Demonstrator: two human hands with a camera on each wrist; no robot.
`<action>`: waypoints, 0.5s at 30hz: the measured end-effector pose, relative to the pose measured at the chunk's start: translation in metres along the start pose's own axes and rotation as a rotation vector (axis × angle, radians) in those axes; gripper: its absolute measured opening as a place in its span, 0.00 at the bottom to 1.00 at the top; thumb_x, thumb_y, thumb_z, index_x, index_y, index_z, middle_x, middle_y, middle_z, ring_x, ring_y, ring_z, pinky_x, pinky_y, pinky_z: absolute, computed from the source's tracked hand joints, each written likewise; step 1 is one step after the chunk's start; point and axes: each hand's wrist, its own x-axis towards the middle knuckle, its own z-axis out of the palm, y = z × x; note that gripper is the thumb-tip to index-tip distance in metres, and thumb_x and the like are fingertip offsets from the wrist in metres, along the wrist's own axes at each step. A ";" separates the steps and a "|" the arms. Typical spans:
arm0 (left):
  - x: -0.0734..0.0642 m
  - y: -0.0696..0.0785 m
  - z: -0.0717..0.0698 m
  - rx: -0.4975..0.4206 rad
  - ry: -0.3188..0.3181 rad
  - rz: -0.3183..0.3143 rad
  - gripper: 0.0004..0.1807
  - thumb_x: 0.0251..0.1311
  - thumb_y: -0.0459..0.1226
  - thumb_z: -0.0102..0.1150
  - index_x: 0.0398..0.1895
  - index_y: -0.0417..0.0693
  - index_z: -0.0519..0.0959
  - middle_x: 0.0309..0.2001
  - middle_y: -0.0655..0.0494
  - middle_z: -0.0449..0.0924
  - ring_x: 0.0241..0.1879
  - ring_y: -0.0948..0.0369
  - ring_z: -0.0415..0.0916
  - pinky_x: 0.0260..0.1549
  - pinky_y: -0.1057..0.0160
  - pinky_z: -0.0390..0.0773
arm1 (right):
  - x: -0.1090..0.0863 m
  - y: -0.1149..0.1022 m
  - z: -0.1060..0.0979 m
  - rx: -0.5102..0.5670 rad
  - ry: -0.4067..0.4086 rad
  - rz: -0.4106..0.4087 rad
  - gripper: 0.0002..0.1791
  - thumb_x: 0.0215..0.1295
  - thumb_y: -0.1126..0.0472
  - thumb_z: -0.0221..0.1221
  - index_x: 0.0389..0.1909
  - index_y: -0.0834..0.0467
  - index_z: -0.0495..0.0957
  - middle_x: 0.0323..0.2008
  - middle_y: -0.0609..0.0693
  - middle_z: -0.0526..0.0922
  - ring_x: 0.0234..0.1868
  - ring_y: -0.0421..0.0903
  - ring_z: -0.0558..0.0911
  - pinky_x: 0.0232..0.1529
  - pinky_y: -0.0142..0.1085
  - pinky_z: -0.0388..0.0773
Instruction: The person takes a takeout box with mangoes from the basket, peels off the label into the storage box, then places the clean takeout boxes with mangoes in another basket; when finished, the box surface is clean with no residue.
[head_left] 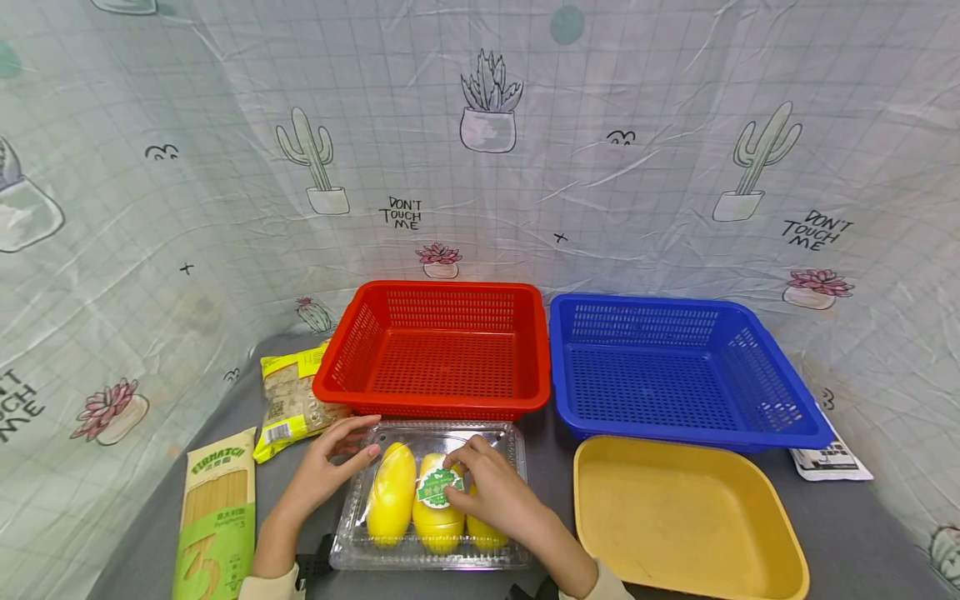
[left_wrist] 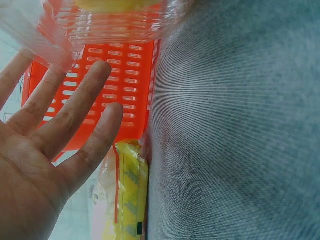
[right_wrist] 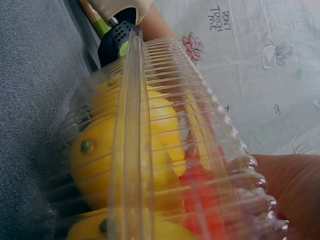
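A clear plastic clamshell box (head_left: 352, 533) lies flat in front of the red basket, its lid down. Inside are three long yellow fruits (head_left: 392, 492) with green stem nubs, possibly mangoes. A round green-and-white label (head_left: 437, 488) sits over the middle fruit. My right hand (head_left: 495, 492) is above the lid, fingers loosely bent, with thumb and fingertips at the label; whether they press or pinch it is unclear. Beside the box's left edge is my left hand (head_left: 324, 467), its fingers (left_wrist: 82, 102) extended and spread, holding nothing. Its thumb reaches toward the lid's upper left corner.
Behind the box stands a red basket (head_left: 431, 408), with a blue basket (head_left: 697, 433) to its right. A yellow tray (head_left: 682, 525) lies at right front. At left are a yellow-and-clear bag (head_left: 288, 400) and a spaghetti pack (head_left: 217, 517). A white packet (head_left: 832, 458) lies partly behind the blue basket.
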 end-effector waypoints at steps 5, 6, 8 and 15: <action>0.000 0.000 0.000 -0.008 0.001 0.017 0.24 0.62 0.33 0.63 0.63 0.48 0.75 0.58 0.50 0.75 0.51 0.66 0.76 0.47 0.63 0.79 | 0.001 0.000 0.000 -0.009 0.008 -0.014 0.08 0.57 0.62 0.66 0.37 0.59 0.80 0.32 0.47 0.72 0.33 0.37 0.68 0.35 0.28 0.69; 0.000 0.000 0.000 -0.010 0.001 0.019 0.24 0.62 0.33 0.63 0.62 0.48 0.75 0.58 0.50 0.75 0.51 0.66 0.76 0.47 0.63 0.79 | 0.001 0.000 0.000 -0.013 0.012 -0.018 0.08 0.57 0.63 0.66 0.36 0.59 0.80 0.32 0.47 0.72 0.33 0.37 0.68 0.35 0.28 0.69; 0.000 0.000 0.000 -0.016 0.002 0.019 0.24 0.62 0.33 0.63 0.62 0.48 0.75 0.58 0.49 0.76 0.51 0.66 0.77 0.47 0.64 0.79 | 0.001 0.000 0.001 -0.022 0.019 -0.025 0.07 0.57 0.63 0.66 0.35 0.59 0.79 0.31 0.46 0.72 0.32 0.36 0.68 0.35 0.27 0.69; 0.000 -0.001 0.000 -0.019 0.002 0.009 0.24 0.62 0.33 0.63 0.62 0.47 0.75 0.58 0.49 0.76 0.50 0.63 0.77 0.47 0.65 0.79 | 0.000 0.001 0.003 -0.042 0.031 -0.028 0.06 0.57 0.64 0.65 0.34 0.56 0.78 0.32 0.45 0.73 0.33 0.36 0.69 0.36 0.28 0.70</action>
